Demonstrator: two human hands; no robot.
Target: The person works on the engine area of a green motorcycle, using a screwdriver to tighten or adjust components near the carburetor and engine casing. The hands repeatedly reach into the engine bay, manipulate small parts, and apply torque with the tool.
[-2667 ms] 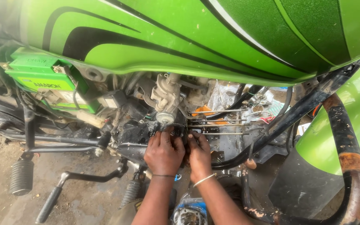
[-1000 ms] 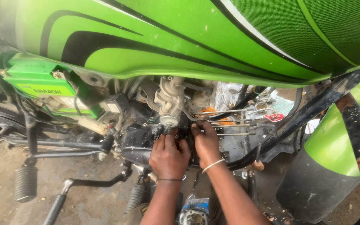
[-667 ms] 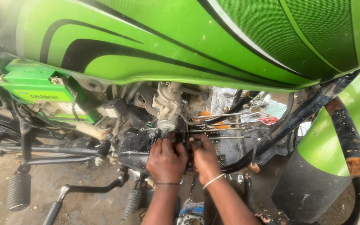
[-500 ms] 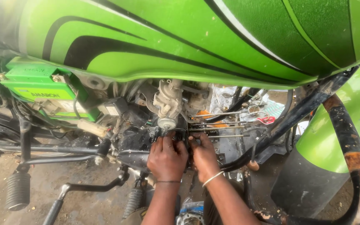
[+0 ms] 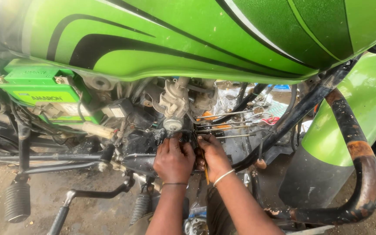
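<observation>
From the head camera, both hands are pressed side by side into the open middle of a green motorcycle. The left hand (image 5: 173, 159) has its fingers curled into the dark engine casing (image 5: 142, 141), fingertips just under a round silver cap (image 5: 172, 124); its grip looks clenched on something at the casing's edge, though the knuckles hide what, so I cannot tell what it grasps. A thin dark band sits on that wrist. The right hand (image 5: 213, 156) touches the left, thumb and fingers pinched at the near ends of the long bare metal studs (image 5: 229, 126) that run away to the right of the grip. Whether that grip is clenched on a stud or only resting there cannot be told. A pale bangle (image 5: 223, 177) circles the right wrist, and a thin yellow-orange tool shaft (image 5: 205, 172) shows just below the palm, between the two forearms.

Above both grips spreads the green fuel tank (image 5: 188, 39) with black stripes. Up and to the left of the left grip sits a green battery (image 5: 40, 89), with wires trailing from it. Below and to the left are a kick lever (image 5: 96, 193) and a ribbed rubber footpeg (image 5: 17, 202) over the muddy ground (image 5: 57, 189). To the right of the right grip, a rusty black guard bar (image 5: 362, 161) curves round beside a green side panel (image 5: 357, 104).
</observation>
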